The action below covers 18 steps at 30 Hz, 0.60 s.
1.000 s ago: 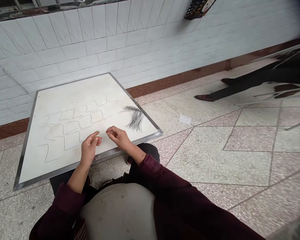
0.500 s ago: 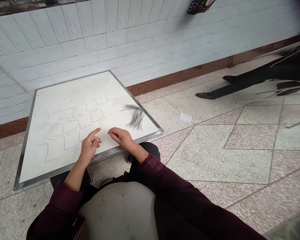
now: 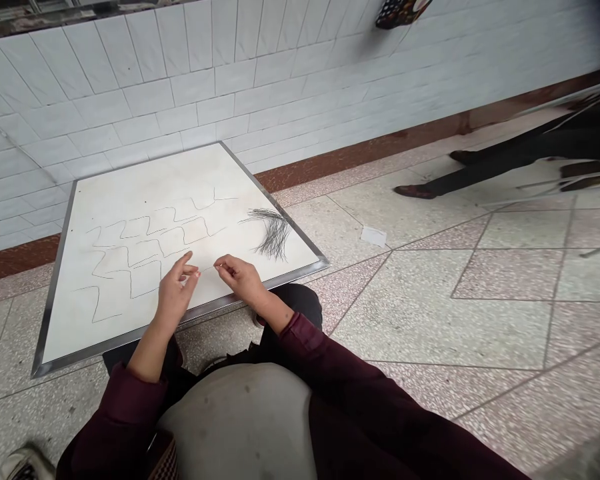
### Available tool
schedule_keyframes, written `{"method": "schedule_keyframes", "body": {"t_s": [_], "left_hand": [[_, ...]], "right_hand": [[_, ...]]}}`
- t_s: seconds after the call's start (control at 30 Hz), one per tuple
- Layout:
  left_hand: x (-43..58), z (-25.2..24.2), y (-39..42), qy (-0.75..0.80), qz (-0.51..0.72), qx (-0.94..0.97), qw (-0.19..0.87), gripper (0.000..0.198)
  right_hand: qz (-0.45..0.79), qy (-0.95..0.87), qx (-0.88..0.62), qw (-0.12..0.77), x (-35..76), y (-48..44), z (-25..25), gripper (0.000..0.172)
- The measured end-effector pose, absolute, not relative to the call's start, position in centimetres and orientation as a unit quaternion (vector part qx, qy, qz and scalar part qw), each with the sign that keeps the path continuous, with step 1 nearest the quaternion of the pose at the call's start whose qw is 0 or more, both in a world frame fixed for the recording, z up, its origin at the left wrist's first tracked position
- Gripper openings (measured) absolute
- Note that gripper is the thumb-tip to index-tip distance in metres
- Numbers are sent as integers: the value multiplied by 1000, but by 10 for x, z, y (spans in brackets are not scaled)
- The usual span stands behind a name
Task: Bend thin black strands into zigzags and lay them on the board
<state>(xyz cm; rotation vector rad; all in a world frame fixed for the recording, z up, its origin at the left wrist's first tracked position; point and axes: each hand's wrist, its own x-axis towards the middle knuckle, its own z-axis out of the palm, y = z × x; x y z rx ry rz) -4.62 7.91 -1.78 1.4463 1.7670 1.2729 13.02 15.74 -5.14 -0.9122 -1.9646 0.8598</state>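
Note:
Over the near edge of a white table with a metal rim, my left hand pinches one end of a thin wire, its index finger raised. My right hand is closed in a pinch on the wire's other part, just to the right. The wire spans the small gap between the hands. Several bent wires with stepped shapes lie in rows on the left and middle of the table. A loose pile of straight dark wires lies near the right edge.
A white tiled wall stands behind the table. On the speckled floor lies a white piece of paper. A person's legs in dark trousers stretch in from the right. A dark patterned object hangs on the wall.
My left hand has turned slightly, its thumb now raised to meet the wire between the hands. My right hand has barely moved. A shoe has come into view at the lower left.

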Motion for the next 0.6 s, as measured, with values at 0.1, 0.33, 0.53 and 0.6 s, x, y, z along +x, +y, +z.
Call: {"method": "schedule_keyframes", "body": {"t_s": [0.1, 0.33, 0.53, 0.6], "left_hand": [[-35, -23, 78, 644, 475, 537, 267, 39], [-33, -28, 74, 647, 514, 486, 284, 39], [-36, -31, 73, 569, 631, 378, 369, 50], [-34, -35, 71, 547, 664, 321, 396, 55]], "right_hand": [[344, -780, -350, 389, 126, 150, -51, 15], [421, -753, -326, 387, 126, 147, -52, 24], [470, -690, -349, 426, 121, 139, -48, 20], [489, -665, -356, 439, 118, 136, -48, 20]]}}
